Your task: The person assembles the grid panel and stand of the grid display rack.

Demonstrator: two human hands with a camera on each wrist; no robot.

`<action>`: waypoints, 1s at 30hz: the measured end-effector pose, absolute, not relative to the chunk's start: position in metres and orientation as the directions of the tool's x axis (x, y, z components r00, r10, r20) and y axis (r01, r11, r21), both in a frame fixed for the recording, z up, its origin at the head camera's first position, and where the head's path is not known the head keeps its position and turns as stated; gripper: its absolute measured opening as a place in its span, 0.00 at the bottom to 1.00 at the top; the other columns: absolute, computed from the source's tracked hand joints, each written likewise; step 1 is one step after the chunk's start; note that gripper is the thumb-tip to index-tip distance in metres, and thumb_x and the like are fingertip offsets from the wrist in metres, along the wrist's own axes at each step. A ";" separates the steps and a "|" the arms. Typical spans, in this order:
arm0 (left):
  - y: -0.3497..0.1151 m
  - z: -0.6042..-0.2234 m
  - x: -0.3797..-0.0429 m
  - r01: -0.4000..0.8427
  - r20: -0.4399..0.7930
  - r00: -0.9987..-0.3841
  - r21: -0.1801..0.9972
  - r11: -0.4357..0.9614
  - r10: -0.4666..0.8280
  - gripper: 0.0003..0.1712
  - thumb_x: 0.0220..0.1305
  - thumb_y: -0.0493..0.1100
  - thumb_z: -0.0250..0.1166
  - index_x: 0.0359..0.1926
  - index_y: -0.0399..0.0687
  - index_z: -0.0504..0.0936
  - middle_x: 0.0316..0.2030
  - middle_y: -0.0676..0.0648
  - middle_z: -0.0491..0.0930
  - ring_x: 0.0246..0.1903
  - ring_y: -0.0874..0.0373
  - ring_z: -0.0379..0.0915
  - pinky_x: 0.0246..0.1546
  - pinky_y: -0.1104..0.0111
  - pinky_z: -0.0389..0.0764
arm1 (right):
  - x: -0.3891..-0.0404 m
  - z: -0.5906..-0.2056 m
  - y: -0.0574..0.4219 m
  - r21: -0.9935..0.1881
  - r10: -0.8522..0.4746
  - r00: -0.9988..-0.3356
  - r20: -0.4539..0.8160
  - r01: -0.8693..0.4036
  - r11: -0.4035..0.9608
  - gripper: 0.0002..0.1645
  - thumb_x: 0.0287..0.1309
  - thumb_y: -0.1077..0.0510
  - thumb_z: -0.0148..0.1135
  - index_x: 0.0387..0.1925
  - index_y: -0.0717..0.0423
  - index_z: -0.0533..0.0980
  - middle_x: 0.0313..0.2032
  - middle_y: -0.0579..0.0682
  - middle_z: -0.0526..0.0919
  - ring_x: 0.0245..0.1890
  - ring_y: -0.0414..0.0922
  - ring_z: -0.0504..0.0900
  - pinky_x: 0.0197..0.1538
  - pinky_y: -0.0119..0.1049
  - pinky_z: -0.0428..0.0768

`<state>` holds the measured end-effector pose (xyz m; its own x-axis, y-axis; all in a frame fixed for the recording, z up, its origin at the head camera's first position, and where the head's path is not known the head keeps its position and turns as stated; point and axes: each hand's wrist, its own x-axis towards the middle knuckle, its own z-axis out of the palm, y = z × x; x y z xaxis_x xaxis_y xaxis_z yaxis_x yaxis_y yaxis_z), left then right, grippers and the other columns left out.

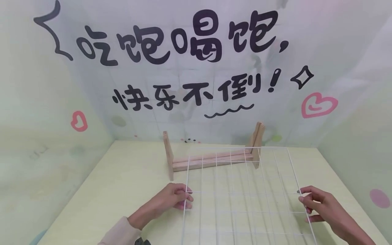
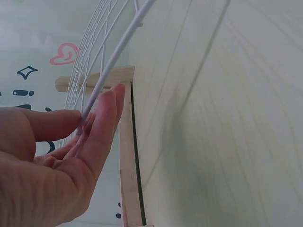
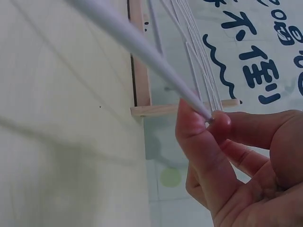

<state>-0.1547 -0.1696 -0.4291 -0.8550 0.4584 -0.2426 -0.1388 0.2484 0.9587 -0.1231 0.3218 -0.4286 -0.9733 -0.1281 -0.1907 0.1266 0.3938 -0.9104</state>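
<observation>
A white wire grid panel (image 1: pixel 217 193) is held between both hands, raised over the table and casting shadows on it. On its left side wire, the left hand (image 1: pixel 171 199) pinches with thumb and fingers. The right hand (image 1: pixel 321 206) pinches the opposite side wire at about the same height. Close up in the left wrist view, the thumb (image 2: pixel 59 124) presses the frame wire against the fingers. In the right wrist view, the wire sits between thumb and index fingertip (image 3: pixel 189 120). Behind the panel's far edge stands a wooden stand (image 1: pixel 186 165) with two uprights joined by a crossbar.
The pale wood-grain table (image 1: pixel 122 183) runs back to a covered wall (image 1: pixel 183 75) with black lettering and pink hearts. Side walls (image 1: pixel 358 146) close in at left and right. A small dark object (image 1: pixel 142 241) shows beside the left sleeve.
</observation>
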 end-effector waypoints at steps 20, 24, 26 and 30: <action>-0.159 -0.402 -0.168 -0.123 -0.180 -0.946 0.969 0.213 0.271 0.24 0.78 0.47 0.49 0.61 0.32 0.73 0.51 0.38 0.82 0.39 0.49 0.87 0.42 0.60 0.86 | -0.147 -0.409 0.307 -0.905 -0.101 -0.991 0.084 -0.118 0.409 0.15 0.70 0.64 0.56 0.47 0.37 0.73 0.26 0.47 0.74 0.23 0.42 0.80 0.29 0.40 0.86; -0.159 -0.398 -0.172 -0.117 -0.169 -0.951 0.972 0.204 0.260 0.24 0.78 0.48 0.49 0.60 0.33 0.74 0.52 0.37 0.82 0.39 0.50 0.87 0.42 0.61 0.86 | -0.150 -0.405 0.305 -0.903 -0.095 -0.989 0.111 -0.140 0.406 0.14 0.69 0.65 0.56 0.47 0.41 0.74 0.26 0.46 0.73 0.23 0.42 0.81 0.28 0.40 0.86; -0.158 -0.397 -0.174 -0.119 -0.167 -0.952 0.974 0.192 0.256 0.24 0.78 0.48 0.49 0.60 0.33 0.74 0.52 0.37 0.82 0.39 0.49 0.87 0.42 0.61 0.86 | -0.151 -0.403 0.303 -0.899 -0.087 -0.988 0.126 -0.150 0.411 0.14 0.69 0.66 0.56 0.47 0.42 0.74 0.26 0.46 0.73 0.23 0.41 0.81 0.28 0.39 0.86; -0.159 -0.395 -0.177 -0.128 -0.170 -0.957 0.975 0.182 0.236 0.23 0.78 0.48 0.49 0.59 0.33 0.74 0.52 0.37 0.82 0.39 0.48 0.87 0.41 0.62 0.87 | -0.154 -0.401 0.299 -0.891 -0.070 -0.987 0.145 -0.161 0.424 0.14 0.69 0.66 0.57 0.47 0.42 0.74 0.27 0.47 0.73 0.22 0.41 0.80 0.28 0.39 0.86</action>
